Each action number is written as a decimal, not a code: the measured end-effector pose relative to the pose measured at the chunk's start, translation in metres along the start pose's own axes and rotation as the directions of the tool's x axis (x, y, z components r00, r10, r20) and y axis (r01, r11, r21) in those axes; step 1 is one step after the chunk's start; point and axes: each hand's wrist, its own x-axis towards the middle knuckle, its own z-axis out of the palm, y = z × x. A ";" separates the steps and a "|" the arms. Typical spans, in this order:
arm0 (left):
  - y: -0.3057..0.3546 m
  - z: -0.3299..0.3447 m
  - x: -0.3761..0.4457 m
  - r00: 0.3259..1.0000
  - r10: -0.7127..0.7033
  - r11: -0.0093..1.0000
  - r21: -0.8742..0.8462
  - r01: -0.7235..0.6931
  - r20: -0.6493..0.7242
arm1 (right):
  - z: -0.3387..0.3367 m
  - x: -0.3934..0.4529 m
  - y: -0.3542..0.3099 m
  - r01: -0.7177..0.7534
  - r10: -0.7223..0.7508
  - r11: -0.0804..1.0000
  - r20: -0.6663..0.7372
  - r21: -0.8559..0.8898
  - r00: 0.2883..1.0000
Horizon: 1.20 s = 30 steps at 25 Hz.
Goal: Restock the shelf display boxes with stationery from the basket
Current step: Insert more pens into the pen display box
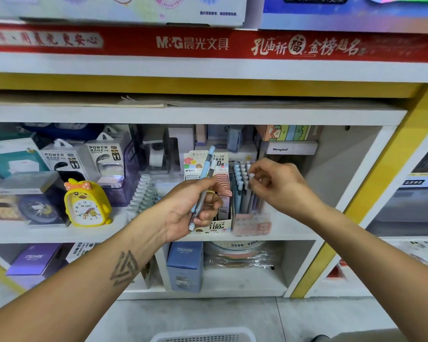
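Holding a couple of slim pens (204,183) in the left hand (195,208), fingers curled round the barrels so they stick up at a slant, one pale blue, one grey with a white end poking out below the fist. The right hand (277,183) is over at the clear plastic display box (251,224), thumb and fingertips pinching the rounded white cap of another pen (250,191) that stands upright among a tight bunch of pastel blue and lilac pens in there.

Just left of that box sits a cardboard display box (221,224) printed with "100", holding flat packets. Further left on the same white shelf (294,233): a row of ribbed white-capped things I can't quite make out, a glossy yellow duck-shaped alarm clock (85,204), and two clear-window power bank packs (84,156).

White plastic basket (205,336) with a perforated mesh wall peeks in at the bottom edge, on the grey floor; can't see what's in it.
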 end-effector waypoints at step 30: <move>-0.006 0.018 0.001 0.980 -0.036 0.999 0.005 0.036 0.196 | -0.006 0.005 -0.037 -0.297 0.229 0.679 0.191 0.672 0.954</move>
